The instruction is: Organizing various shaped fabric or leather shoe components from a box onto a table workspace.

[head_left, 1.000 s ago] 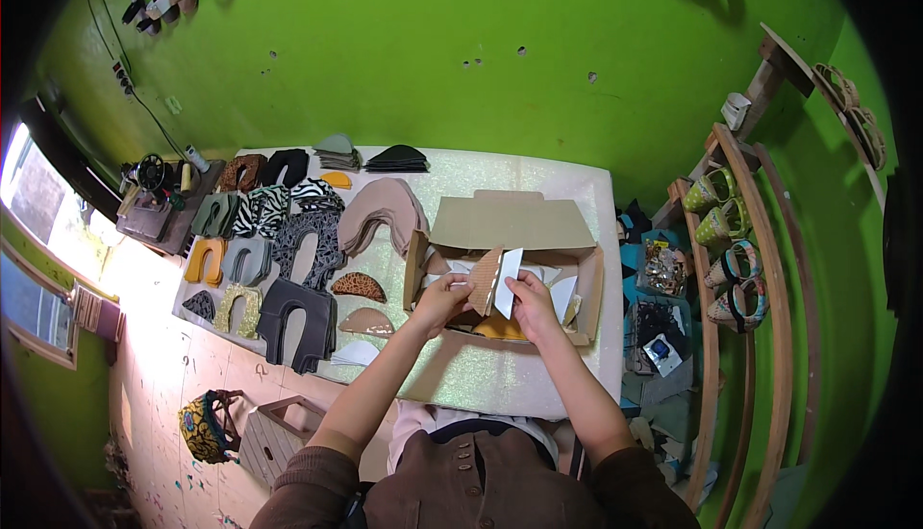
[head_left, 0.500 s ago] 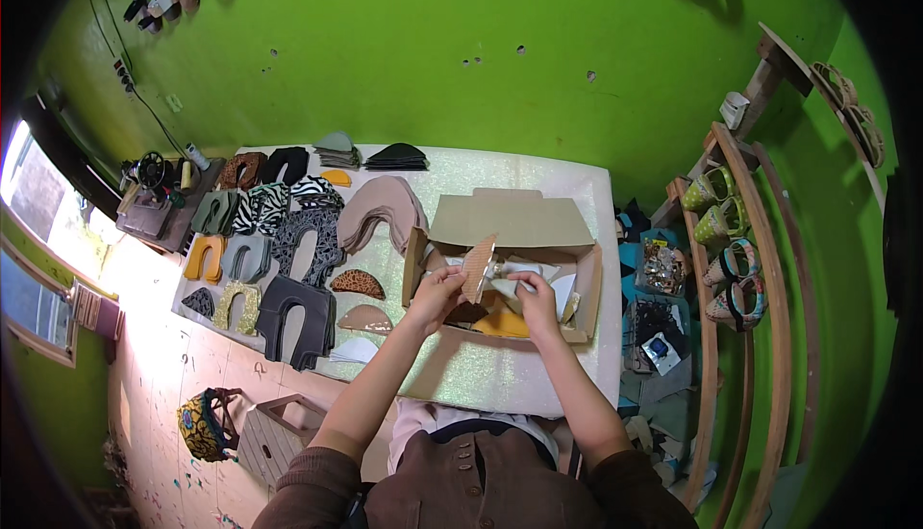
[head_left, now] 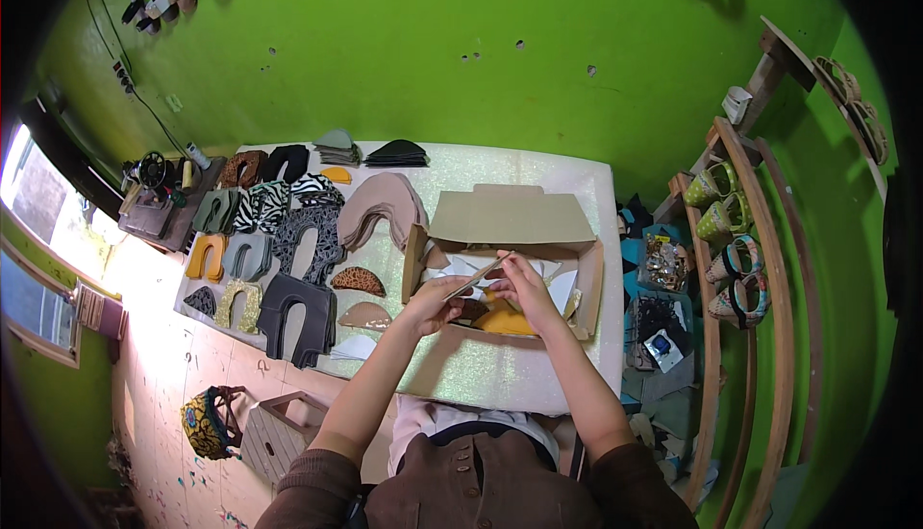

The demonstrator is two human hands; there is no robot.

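My left hand (head_left: pixel 433 308) pinches a thin brown half-moon piece (head_left: pixel 479 274), now seen nearly edge-on. At the piece's upper end are the fingertips of my right hand (head_left: pixel 522 289), closed on it. Both hands are over an open cardboard box (head_left: pixel 592 289), its lid (head_left: pixel 514 217) folded back. Inside lie white pieces (head_left: pixel 562 287), a mustard-yellow piece (head_left: pixel 505 320) and a dark brown one (head_left: pixel 471 311), partly hidden by my hands. On the table left of the box are a leopard-print half-moon (head_left: pixel 359 281) and a tan half-moon (head_left: pixel 365 315).
Stacks of cut U-shaped pieces, such as a beige stack (head_left: pixel 385 197) and a dark grey one (head_left: pixel 296 318), cover the left of the white table (head_left: pixel 538 385). A sewing machine (head_left: pixel 154 178) stands far left. On the right are a wooden rack (head_left: pixel 760 356) with sandals and bins (head_left: pixel 665 265).
The brown half-moon has turned from showing its flat face to nearly edge-on. My right hand has moved up and left to its upper end; a pale piece it held is no longer there.
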